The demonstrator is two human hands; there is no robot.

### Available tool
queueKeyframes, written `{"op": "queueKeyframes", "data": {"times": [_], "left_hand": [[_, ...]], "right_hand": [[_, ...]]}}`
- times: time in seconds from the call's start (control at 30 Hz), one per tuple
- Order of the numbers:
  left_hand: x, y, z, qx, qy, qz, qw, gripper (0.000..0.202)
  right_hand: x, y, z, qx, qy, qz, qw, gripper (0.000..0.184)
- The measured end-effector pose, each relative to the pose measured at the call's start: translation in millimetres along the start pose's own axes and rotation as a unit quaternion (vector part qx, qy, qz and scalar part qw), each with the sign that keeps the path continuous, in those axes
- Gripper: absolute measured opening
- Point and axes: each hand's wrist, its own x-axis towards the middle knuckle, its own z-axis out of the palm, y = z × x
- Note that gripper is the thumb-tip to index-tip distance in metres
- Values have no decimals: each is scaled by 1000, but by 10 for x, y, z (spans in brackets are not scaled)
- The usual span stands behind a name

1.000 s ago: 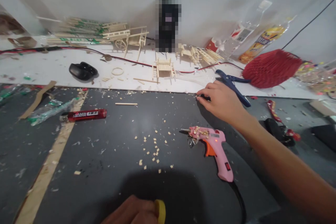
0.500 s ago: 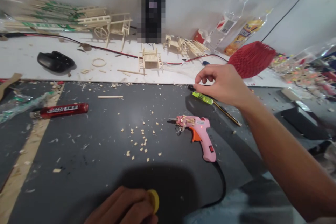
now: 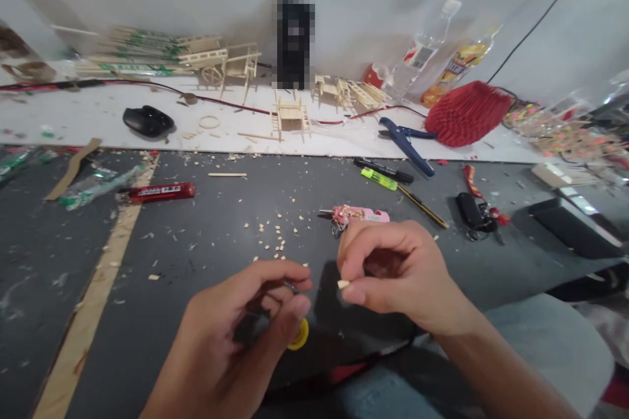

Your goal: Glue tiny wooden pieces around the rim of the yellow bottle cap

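Note:
My right hand (image 3: 393, 275) pinches a small pale wooden piece (image 3: 343, 284) between thumb and forefinger. Facing it, my left hand (image 3: 246, 327) is curled round a yellow round object (image 3: 299, 335), mostly hidden by the thumb and palm; a bit of something dark shows between those fingers. Behind my right hand lies a pink glue gun (image 3: 361, 215), its handle covered from view. Little square wood chips (image 3: 278, 231) are scattered on the dark tabletop (image 3: 196, 236) beyond my left hand.
Blue nippers (image 3: 407, 144), a black marker (image 3: 383, 169), a yellow-green highlighter (image 3: 378, 179) and a pencil (image 3: 422, 206) lie at right. A red cutter (image 3: 162, 192) is at left. Small stick-built models (image 3: 291, 114) stand on the white ledge, near bottles (image 3: 459, 69) and a mouse (image 3: 147, 121).
My right hand has come back from the ledge area toward me and now holds a wooden piece. My left hand has risen toward it. The nippers and keys are now uncovered.

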Motion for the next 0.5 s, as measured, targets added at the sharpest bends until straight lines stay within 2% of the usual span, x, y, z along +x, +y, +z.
{"op": "queueKeyframes", "data": {"times": [0.1, 0.2, 0.3, 0.43, 0.5], "left_hand": [[76, 44, 32, -173, -49, -88, 980, 15], [62, 5, 66, -288, -70, -135, 946, 19], [32, -43, 62, -318, -73, -153, 933, 21], [10, -90, 39, -311, -68, -154, 935, 21], [14, -104, 21, -307, -48, -159, 937, 18]], "right_hand": [[11, 8, 63, 2, -12, 11, 1000, 20], [1, 17, 96, -31, -10, 0, 999, 19], [-21, 36, 121, -63, -11, -1, 998, 17], [-81, 36, 176, -100, -33, -9, 994, 9], [-117, -4, 136, -144, -29, -33, 989, 11]]}}
